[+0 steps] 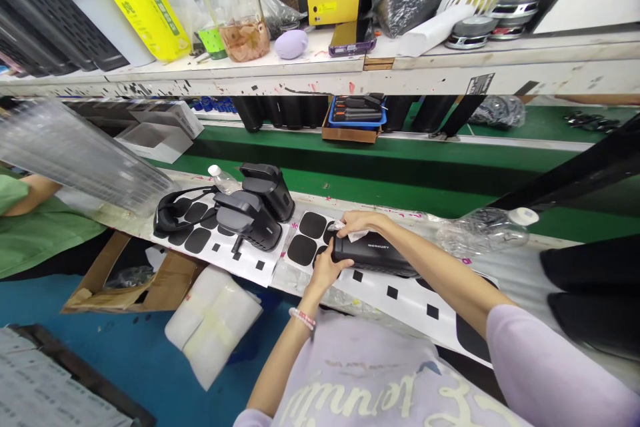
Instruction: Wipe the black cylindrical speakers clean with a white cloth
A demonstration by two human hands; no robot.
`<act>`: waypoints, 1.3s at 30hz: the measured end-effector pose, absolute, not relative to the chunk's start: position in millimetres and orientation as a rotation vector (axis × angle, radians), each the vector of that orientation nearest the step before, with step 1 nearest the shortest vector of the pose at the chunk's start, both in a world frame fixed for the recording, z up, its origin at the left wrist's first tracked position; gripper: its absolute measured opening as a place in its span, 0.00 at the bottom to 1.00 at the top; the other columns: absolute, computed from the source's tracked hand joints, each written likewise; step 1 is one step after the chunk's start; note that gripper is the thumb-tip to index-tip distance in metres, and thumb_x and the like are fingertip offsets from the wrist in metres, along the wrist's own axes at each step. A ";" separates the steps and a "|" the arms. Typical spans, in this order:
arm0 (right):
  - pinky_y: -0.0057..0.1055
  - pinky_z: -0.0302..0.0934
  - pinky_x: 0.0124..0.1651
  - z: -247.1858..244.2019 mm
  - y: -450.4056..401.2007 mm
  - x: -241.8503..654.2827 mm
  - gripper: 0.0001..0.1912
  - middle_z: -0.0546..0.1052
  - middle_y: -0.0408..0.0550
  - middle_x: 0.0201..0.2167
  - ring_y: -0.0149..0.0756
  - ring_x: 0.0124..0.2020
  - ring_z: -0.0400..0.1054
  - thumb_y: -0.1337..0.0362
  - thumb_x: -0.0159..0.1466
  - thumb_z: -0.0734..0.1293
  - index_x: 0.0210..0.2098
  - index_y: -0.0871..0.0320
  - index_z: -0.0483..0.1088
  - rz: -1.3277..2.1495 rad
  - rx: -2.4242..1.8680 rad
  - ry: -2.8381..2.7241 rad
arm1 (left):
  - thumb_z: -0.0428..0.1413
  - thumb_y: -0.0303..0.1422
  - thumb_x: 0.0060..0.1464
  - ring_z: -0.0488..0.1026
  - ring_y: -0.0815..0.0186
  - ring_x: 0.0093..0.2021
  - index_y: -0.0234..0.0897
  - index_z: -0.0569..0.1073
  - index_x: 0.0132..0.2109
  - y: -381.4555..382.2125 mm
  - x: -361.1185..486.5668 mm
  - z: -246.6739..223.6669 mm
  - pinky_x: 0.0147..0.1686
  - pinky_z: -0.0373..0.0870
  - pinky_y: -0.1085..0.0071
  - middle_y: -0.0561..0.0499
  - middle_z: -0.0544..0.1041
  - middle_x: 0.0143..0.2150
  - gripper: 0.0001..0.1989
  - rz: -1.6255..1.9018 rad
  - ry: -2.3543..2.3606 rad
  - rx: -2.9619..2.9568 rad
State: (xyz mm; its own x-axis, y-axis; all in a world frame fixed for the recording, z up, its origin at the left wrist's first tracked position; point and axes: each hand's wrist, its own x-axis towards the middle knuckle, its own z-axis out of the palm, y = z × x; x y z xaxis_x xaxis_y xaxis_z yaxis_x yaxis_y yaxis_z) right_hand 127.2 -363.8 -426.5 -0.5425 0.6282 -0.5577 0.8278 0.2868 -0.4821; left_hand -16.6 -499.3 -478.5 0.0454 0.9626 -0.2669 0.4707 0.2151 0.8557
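Observation:
A black box-shaped device marked MERKURY (379, 255) lies on its side on the white sheet with black rounded squares (301, 250). My left hand (326, 270) is closed around its left end, thumb along the near edge. My right hand (361, 220) is closed on a crumpled white wipe (356, 235) and presses it against the device's end and top. My right forearm hides part of the device's right side. To the left stand two black devices with handles (250, 220), and beside them a black strap (167, 212) lies looped on the sheet.
A clear bottle (495, 230) lies at right, near tall black cases (595, 267). Behind the bench runs a green conveyor (310, 177). A blue tray (358, 117) sits beneath the cluttered shelf (300, 83). A cardboard box (165, 280) and another person's arm (33, 193) are at left.

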 end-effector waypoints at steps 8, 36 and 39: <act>0.27 0.50 0.26 -424.7 -361.9 126.5 0.15 0.71 0.43 0.26 0.31 0.26 0.61 0.52 0.52 0.68 0.29 0.59 0.72 -1.120 1.306 2.275 | 0.66 0.37 0.46 0.76 0.56 0.50 0.40 0.63 0.64 -498.8 -17.6 -485.9 0.52 0.67 0.64 0.45 0.80 0.48 0.39 0.684 1.556 1.412; 0.27 0.52 0.25 -438.4 -365.6 137.8 0.17 0.68 0.42 0.21 0.31 0.23 0.60 0.52 0.48 0.69 0.28 0.60 0.71 -1.418 1.346 2.227 | 0.66 0.39 0.46 0.75 0.54 0.51 0.41 0.60 0.66 -496.6 -19.3 -490.3 0.52 0.67 0.62 0.45 0.80 0.49 0.41 0.674 1.558 1.451; 0.27 0.52 0.25 -439.4 -364.2 135.9 0.16 0.68 0.42 0.21 0.31 0.23 0.61 0.53 0.48 0.70 0.28 0.60 0.71 -1.420 1.353 2.226 | 0.66 0.39 0.46 0.75 0.54 0.51 0.40 0.61 0.65 -496.9 -19.1 -489.7 0.52 0.67 0.62 0.44 0.80 0.48 0.41 0.673 1.559 1.449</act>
